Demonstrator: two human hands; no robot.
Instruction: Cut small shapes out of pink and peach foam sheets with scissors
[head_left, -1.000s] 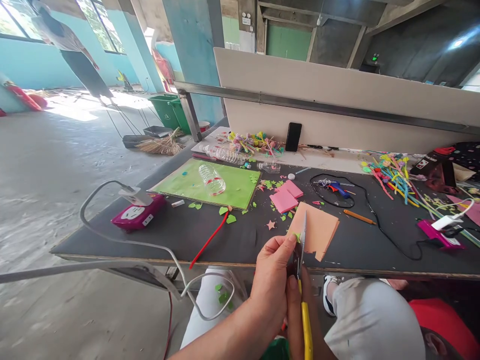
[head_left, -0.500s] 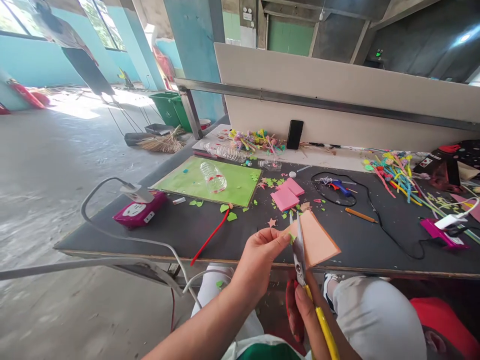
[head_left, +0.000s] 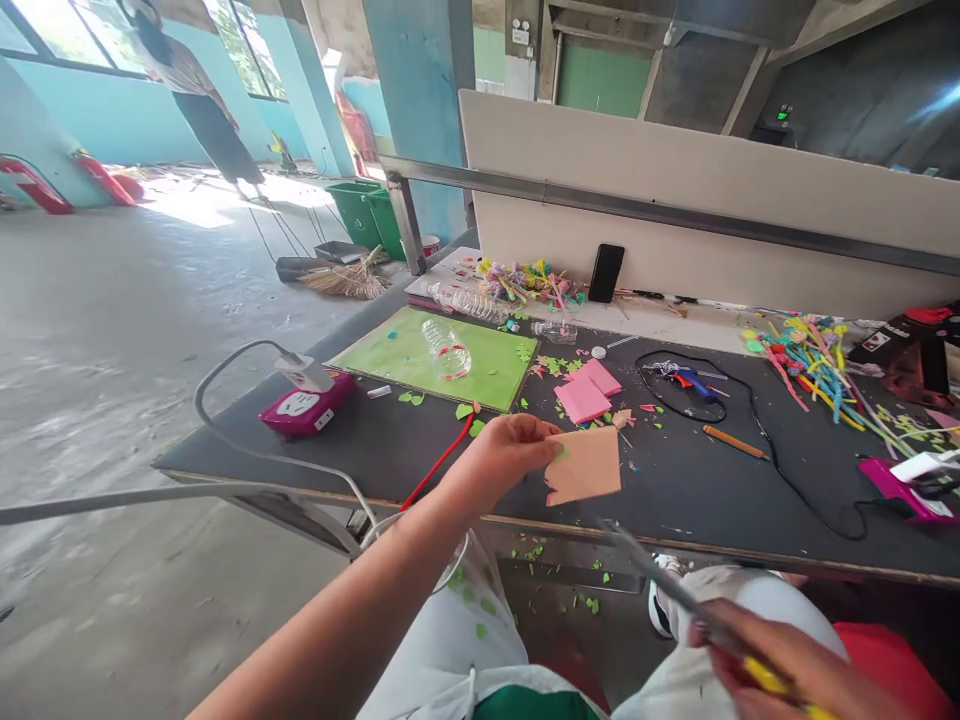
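Between its thumb and fingers, my left hand [head_left: 517,448] pinches a peach paper piece [head_left: 589,466] with a ragged left edge, held above the table's front edge. A small green bit shows by the thumb. Lower right, my right hand [head_left: 772,655] is wrapped round scissors [head_left: 667,580] with yellow on the handles; both are blurred, and the blades point up and left, apart from the paper. Behind the paper lie pink paper squares [head_left: 585,398] and small green cuttings [head_left: 559,364].
The dark table [head_left: 675,490] bears a green sheet [head_left: 487,375] with a plastic bottle [head_left: 446,348], a blue glue gun [head_left: 696,386], an orange pencil [head_left: 735,442] and a magenta power socket [head_left: 309,405]. Another person's pale-clothed leg [head_left: 780,600] is at the right.
The scissors have moved away from the paper, down and right, with my right hand. The peach paper now hangs turned in my left hand. The view has shifted slightly left.
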